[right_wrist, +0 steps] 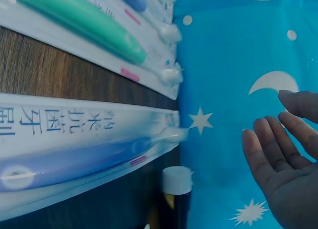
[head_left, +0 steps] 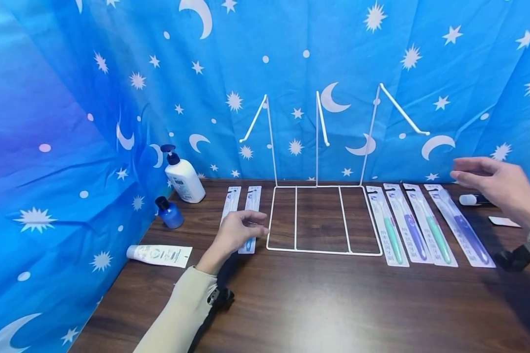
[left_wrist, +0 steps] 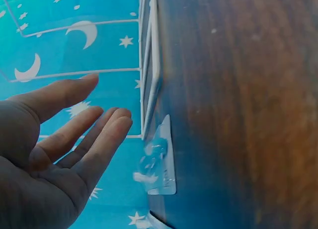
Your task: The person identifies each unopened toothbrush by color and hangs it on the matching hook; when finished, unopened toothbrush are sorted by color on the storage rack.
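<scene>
My left hand (head_left: 237, 230) is held over two packaged toothbrushes, its fingers loosely bent with nothing between them. It partly hides the outer toothbrush pack (head_left: 231, 196) and the inner toothbrush pack (head_left: 253, 196). In the left wrist view, thumb and fingers stand apart near a clear toothbrush pack (left_wrist: 163, 162). My right hand (head_left: 496, 184) hovers at the far right, holding nothing, above a dark tube with a white cap (head_left: 468, 199). Nearest to it lies a purple toothbrush pack (head_left: 461, 228). In the right wrist view, the relaxed fingers (right_wrist: 266, 144) touch nothing.
A white wire rack (head_left: 324, 252) with three upright hooked arms stands mid-table. Several green and purple toothbrush packs (head_left: 393, 230) line its right side. At left are a pump bottle (head_left: 185, 181), a blue bottle (head_left: 171, 215) and a white tube (head_left: 161, 255). A starry curtain (head_left: 291, 59) hangs behind.
</scene>
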Demonstrator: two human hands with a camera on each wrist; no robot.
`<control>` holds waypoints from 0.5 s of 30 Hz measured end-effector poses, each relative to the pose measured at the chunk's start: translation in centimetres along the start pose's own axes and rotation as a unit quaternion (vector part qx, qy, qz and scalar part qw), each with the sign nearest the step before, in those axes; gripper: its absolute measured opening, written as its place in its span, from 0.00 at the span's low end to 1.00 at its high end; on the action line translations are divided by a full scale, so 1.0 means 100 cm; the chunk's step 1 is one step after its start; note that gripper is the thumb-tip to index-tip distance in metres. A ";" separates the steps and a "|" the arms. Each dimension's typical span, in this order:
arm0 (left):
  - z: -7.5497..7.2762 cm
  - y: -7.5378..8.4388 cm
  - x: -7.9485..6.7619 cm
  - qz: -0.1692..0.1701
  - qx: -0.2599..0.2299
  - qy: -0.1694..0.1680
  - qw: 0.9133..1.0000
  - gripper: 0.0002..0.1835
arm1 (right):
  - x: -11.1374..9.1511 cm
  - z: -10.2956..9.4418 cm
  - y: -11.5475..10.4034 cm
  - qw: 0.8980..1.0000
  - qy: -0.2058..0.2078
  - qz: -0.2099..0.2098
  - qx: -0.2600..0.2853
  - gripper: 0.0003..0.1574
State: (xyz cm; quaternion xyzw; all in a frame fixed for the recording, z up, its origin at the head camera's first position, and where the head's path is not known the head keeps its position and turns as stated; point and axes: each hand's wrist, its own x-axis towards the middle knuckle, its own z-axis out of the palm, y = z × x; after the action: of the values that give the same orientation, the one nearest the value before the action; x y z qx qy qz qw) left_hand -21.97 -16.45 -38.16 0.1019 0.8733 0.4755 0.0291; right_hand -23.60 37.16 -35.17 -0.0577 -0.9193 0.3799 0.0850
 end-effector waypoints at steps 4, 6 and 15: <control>0.006 -0.004 0.000 0.003 0.013 -0.019 1.000 0.17 | 0.004 0.004 0.009 1.000 0.002 0.025 0.016 0.50; 0.008 -0.006 0.001 0.002 0.020 -0.025 0.999 0.17 | 0.005 0.005 0.013 0.999 -0.001 0.037 0.023 0.51; 0.012 -0.008 0.001 -0.021 0.025 -0.039 0.999 0.16 | 0.009 0.013 0.025 0.998 -0.014 0.056 -0.037 0.50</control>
State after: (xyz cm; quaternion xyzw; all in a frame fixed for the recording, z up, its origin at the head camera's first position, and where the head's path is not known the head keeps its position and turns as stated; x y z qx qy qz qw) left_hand -22.01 -15.90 -39.48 0.1024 0.8852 0.4484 0.0703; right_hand -24.64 38.16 -37.74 -0.1072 -0.9290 0.3508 0.0487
